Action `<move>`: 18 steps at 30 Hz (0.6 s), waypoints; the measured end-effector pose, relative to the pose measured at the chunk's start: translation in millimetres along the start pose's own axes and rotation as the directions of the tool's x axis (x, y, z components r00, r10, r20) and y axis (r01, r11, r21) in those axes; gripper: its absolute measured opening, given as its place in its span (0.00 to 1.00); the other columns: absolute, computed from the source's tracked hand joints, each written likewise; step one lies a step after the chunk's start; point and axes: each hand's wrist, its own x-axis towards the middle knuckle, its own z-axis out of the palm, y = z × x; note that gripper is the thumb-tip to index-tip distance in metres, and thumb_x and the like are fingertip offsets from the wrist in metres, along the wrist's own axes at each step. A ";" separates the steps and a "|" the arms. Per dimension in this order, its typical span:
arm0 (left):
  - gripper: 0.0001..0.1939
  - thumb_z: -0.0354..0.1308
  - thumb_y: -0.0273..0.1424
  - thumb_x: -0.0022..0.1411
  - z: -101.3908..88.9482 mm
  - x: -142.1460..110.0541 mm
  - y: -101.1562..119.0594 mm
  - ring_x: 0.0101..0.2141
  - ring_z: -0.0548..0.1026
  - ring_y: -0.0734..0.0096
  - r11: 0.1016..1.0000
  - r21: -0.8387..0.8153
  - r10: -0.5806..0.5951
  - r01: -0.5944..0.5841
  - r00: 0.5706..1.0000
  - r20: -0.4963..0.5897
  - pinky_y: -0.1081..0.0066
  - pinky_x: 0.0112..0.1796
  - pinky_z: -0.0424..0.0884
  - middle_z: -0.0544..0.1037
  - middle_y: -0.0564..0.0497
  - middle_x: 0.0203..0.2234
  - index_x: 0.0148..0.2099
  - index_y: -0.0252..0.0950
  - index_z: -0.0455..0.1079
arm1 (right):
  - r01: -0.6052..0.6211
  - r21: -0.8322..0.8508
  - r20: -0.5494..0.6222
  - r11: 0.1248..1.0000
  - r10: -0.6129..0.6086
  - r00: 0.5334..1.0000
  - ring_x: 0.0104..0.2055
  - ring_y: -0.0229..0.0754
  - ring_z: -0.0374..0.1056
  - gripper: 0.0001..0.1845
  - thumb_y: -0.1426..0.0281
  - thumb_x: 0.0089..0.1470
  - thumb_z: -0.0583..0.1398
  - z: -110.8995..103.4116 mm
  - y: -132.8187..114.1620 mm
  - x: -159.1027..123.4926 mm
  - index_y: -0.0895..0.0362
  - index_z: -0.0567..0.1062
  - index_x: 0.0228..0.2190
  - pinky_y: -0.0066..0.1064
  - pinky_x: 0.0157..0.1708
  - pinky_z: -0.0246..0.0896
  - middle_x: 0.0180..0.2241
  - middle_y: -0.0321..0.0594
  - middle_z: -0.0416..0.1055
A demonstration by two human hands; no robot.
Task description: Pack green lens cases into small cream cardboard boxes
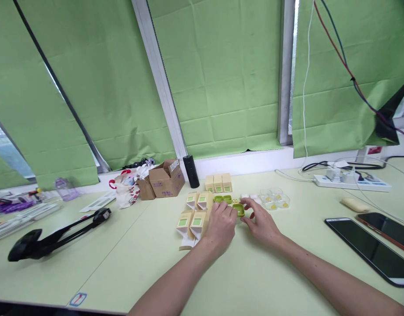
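A small square green box (238, 210), open at the top, sits between my two hands. My right hand (261, 221) pinches its right side with thumb and fingers. My left hand (223, 224) has its fingers curled against the left side; its fingertips are partly hidden. Two similar green boxes (223, 199) stand just beyond, beside small yellow pieces (235, 200). Several beige cartons (190, 221) with green labels stand left of my left hand, some with flaps open. A clear round-lobed tray (274, 199) with yellow bits lies beyond my right hand, near small white pieces (249, 196).
Further back are closed beige cartons (218, 183), a black cylinder (191, 171) and a cardboard box (167, 178). A power strip (353, 182) and two phones (369, 250) lie at right. A black strapped device (57, 237) lies at left.
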 end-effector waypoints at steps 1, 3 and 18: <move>0.16 0.49 0.17 0.66 0.2 -0.7 0.1 0.45 0.71 0.53 1.000 -0.016 0.008 -0.009 1.000 -0.020 0.56 0.45 0.62 0.80 0.43 0.39 0.43 0.39 0.73 | 0.011 0.027 -0.007 1.000 -0.011 1.000 0.51 0.47 0.72 0.25 0.70 0.60 0.59 0.0 0.0 0.4 0.48 0.64 0.58 0.38 0.44 0.70 0.54 0.42 0.73; 0.15 0.47 0.20 0.69 0.8 -2.4 -1.4 0.44 0.71 0.54 0.998 -0.063 0.010 -0.015 0.997 -0.080 0.56 0.45 0.62 0.80 0.43 0.38 0.43 0.39 0.73 | 0.029 0.075 -0.029 0.997 -0.027 0.999 0.51 0.48 0.71 0.24 0.69 0.59 0.59 -0.8 -0.9 1.1 0.49 0.65 0.57 0.38 0.44 0.71 0.54 0.43 0.74; 0.25 0.56 0.20 0.60 17.8 -5.0 -17.9 0.50 0.72 0.50 0.935 -0.278 -0.021 -0.219 0.750 -0.661 0.50 0.49 0.69 0.79 0.41 0.53 0.59 0.38 0.66 | 0.292 0.274 -0.260 0.916 -0.221 0.940 0.48 0.50 0.72 0.23 0.70 0.62 0.61 -6.3 -16.7 -4.4 0.48 0.68 0.57 0.40 0.37 0.77 0.55 0.47 0.73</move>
